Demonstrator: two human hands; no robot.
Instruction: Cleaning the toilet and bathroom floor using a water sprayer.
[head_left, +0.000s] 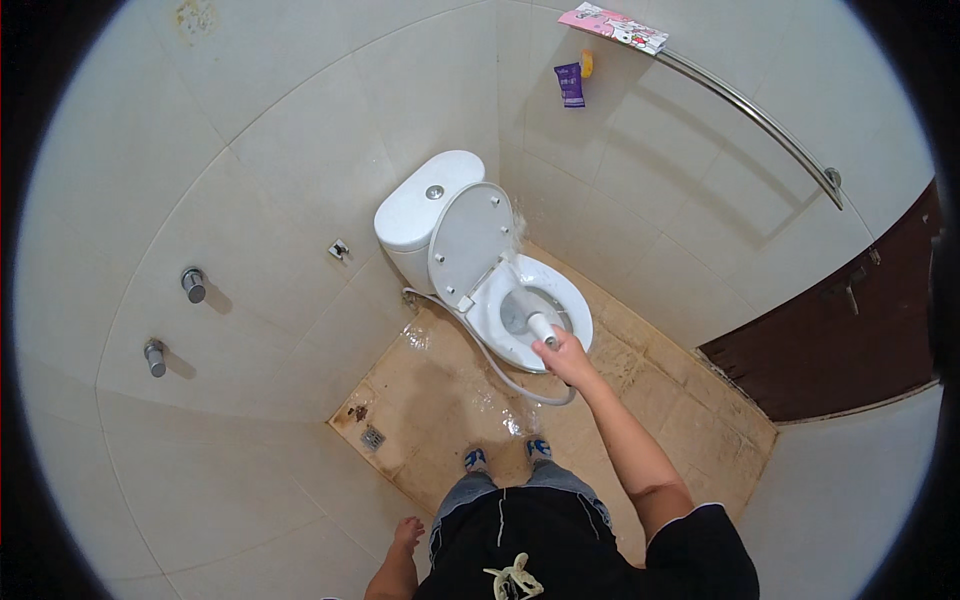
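Note:
My right hand [563, 358] is closed round a white handheld sprayer [541, 327], held over the front of the toilet seat [575, 292]. A spray of water [523, 282] leaves its head and strikes the back of the seat and the area beside the raised lid [475, 235]. From the sprayer a pale hose [487, 350] loops down and back to the wall beside the toilet. My left hand [409, 532] hangs low by my left thigh, holding nothing, its fingers loosely apart.
Wet patches shine on the tan tiled floor [430, 400], with a drain [372, 438] at left. Two metal valves [193, 285] jut from the left wall. A towel bar [760, 115] runs along the right wall, near a purple packet [570, 85]. At right is a dark brown door [840, 325].

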